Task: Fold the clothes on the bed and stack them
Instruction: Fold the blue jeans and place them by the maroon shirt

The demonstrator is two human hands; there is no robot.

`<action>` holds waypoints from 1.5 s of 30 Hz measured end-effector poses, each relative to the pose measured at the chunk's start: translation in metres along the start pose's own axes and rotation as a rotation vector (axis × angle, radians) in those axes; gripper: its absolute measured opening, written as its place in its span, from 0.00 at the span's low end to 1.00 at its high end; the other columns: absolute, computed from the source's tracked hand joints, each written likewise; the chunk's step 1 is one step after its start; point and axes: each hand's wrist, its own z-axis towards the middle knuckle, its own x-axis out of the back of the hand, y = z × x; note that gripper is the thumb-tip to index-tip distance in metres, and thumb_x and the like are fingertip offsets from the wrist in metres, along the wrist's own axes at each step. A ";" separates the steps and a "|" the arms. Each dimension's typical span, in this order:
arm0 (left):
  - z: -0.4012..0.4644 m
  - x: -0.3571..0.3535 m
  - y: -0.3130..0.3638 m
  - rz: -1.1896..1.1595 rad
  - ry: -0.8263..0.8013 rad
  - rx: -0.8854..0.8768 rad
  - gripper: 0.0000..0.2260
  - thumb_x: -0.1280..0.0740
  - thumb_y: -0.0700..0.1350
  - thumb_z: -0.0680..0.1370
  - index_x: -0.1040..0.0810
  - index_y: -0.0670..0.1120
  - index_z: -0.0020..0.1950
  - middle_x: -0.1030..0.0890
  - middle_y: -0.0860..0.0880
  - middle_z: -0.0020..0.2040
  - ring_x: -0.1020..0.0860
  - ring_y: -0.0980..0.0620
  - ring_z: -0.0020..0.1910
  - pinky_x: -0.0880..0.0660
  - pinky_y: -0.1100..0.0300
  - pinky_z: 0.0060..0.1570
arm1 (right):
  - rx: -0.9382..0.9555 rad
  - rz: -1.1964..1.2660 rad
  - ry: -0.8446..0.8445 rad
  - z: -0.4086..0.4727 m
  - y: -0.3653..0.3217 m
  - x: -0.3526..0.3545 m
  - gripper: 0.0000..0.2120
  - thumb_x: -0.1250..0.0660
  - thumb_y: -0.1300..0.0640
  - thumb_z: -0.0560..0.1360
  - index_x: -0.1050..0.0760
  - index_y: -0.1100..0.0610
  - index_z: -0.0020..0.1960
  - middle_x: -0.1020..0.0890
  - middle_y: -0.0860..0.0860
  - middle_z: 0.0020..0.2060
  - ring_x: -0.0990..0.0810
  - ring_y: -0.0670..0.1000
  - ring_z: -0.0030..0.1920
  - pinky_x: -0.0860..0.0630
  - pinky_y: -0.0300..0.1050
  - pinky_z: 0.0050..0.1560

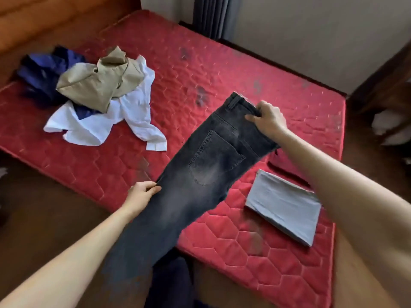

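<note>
fingers – both hands pinch jeans | arms outstretched – over bed

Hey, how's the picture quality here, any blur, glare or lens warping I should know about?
Head view: soft, even daylight, no glare. The jeans smear toward the bottom edge, and the right hand looks slightly soft. The wide lens bends the mattress edges. The folded grey cloth is fairly sharp.

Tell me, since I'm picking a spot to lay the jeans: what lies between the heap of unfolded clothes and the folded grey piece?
In the head view, the jeans, held up by both hands, span that stretch over bare red mattress.
</note>
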 end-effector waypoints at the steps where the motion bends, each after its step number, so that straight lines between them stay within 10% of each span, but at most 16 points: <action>1: 0.022 -0.007 -0.011 0.010 -0.003 0.025 0.07 0.31 0.44 0.77 0.19 0.51 0.40 0.18 0.52 0.36 0.23 0.51 0.40 0.32 0.55 0.40 | -0.006 -0.013 -0.025 0.020 0.009 -0.023 0.14 0.31 0.47 0.75 0.28 0.57 0.51 0.22 0.55 0.47 0.25 0.56 0.45 0.33 0.46 0.42; 9: 0.208 -0.009 -0.026 -0.061 -0.266 0.102 0.10 0.34 0.43 0.80 0.19 0.40 0.42 0.18 0.43 0.38 0.25 0.53 0.38 0.30 0.54 0.42 | -0.040 -0.120 -0.290 0.239 0.033 -0.113 0.16 0.28 0.49 0.73 0.23 0.59 0.55 0.20 0.57 0.54 0.23 0.57 0.54 0.25 0.50 0.55; 14: 0.349 -0.033 0.017 -0.227 -0.186 -0.002 0.08 0.34 0.43 0.80 0.17 0.44 0.44 0.16 0.45 0.41 0.22 0.54 0.41 0.27 0.57 0.43 | -0.067 -0.289 -0.060 0.389 0.036 -0.140 0.23 0.36 0.43 0.77 0.31 0.56 0.66 0.26 0.59 0.63 0.28 0.60 0.64 0.30 0.54 0.60; 18: 0.450 -0.081 0.017 0.019 -0.067 0.002 0.14 0.32 0.43 0.78 0.23 0.44 0.63 0.20 0.45 0.57 0.23 0.45 0.58 0.29 0.51 0.58 | -0.285 -0.174 -0.084 0.441 0.060 -0.200 0.30 0.42 0.41 0.79 0.41 0.56 0.75 0.36 0.60 0.71 0.37 0.62 0.71 0.37 0.60 0.69; 23: 0.461 -0.135 -0.027 0.694 -0.009 0.041 0.35 0.34 0.51 0.78 0.48 0.44 0.79 0.48 0.41 0.79 0.48 0.40 0.77 0.43 0.41 0.72 | -0.266 -0.027 -0.126 0.358 0.115 -0.308 0.23 0.40 0.53 0.80 0.37 0.58 0.74 0.34 0.59 0.70 0.35 0.60 0.70 0.34 0.54 0.67; 29: 0.399 -0.199 -0.048 0.779 0.004 -0.621 0.38 0.22 0.56 0.64 0.26 0.43 0.70 0.31 0.39 0.72 0.32 0.39 0.71 0.34 0.33 0.65 | -0.410 0.181 0.102 0.228 0.167 -0.375 0.17 0.36 0.58 0.79 0.29 0.61 0.66 0.25 0.57 0.60 0.28 0.56 0.62 0.35 0.44 0.63; 33: 0.377 -0.231 -0.048 0.814 -0.037 -0.585 0.35 0.25 0.59 0.64 0.23 0.42 0.65 0.25 0.41 0.67 0.25 0.39 0.65 0.34 0.36 0.63 | -0.454 0.205 0.215 0.203 0.178 -0.394 0.16 0.34 0.49 0.78 0.25 0.59 0.61 0.23 0.52 0.52 0.27 0.52 0.55 0.31 0.44 0.57; 37: 0.381 -0.243 -0.029 0.679 0.151 -0.554 0.08 0.33 0.47 0.73 0.20 0.43 0.46 0.20 0.46 0.45 0.22 0.43 0.43 0.25 0.50 0.39 | -0.479 0.147 0.231 0.214 0.179 -0.404 0.09 0.34 0.49 0.77 0.22 0.54 0.49 0.23 0.48 0.47 0.26 0.50 0.52 0.37 0.40 0.43; 41: 0.377 -0.233 -0.009 0.422 0.230 -0.364 0.08 0.29 0.40 0.74 0.25 0.44 0.37 0.25 0.49 0.34 0.25 0.47 0.32 0.32 0.56 0.28 | -0.576 0.237 0.293 0.210 0.173 -0.404 0.07 0.34 0.52 0.77 0.22 0.54 0.45 0.21 0.48 0.44 0.23 0.51 0.48 0.38 0.40 0.41; 45: 0.359 -0.215 -0.004 0.225 0.282 -0.388 0.06 0.35 0.44 0.78 0.26 0.44 0.42 0.26 0.52 0.38 0.27 0.52 0.34 0.32 0.60 0.33 | -0.194 0.452 0.160 0.199 0.151 -0.405 0.06 0.33 0.62 0.76 0.21 0.61 0.42 0.22 0.49 0.39 0.22 0.50 0.42 0.28 0.46 0.44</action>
